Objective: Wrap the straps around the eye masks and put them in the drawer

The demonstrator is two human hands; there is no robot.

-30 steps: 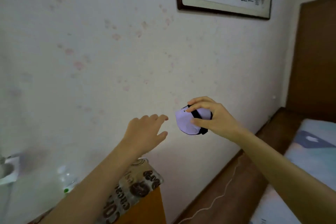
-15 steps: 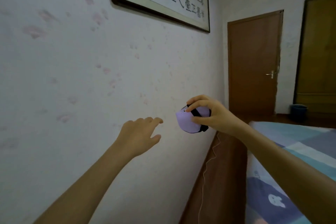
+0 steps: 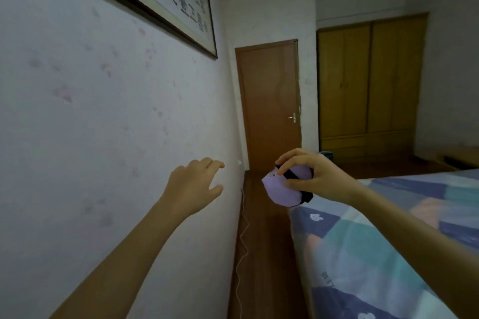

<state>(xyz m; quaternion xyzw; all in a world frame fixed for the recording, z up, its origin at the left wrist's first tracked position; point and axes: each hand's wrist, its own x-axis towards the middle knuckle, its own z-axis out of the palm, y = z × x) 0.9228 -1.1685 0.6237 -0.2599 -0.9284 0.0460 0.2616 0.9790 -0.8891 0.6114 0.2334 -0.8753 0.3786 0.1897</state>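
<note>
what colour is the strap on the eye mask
Black; the strap wraps a lilac eye mask, seen in the head view.

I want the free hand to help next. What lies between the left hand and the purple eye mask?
Nothing visible: only open air separates the empty left hand from the eye mask held in the right hand.

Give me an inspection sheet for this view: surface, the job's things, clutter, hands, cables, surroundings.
Surface: bed with patchwork cover at right; no drawer in view.
Job's things: lilac eye mask, rolled up, black strap around it.
Clutter: nothing seen.
Hands: right hand grips the eye mask in mid-air; left hand empty, fingers spread, near the wall.
Cables: thin white cable hangs down the wall to the wooden floor.
Surroundings: framed calligraphy, closed brown door, yellow wardrobe.
</note>
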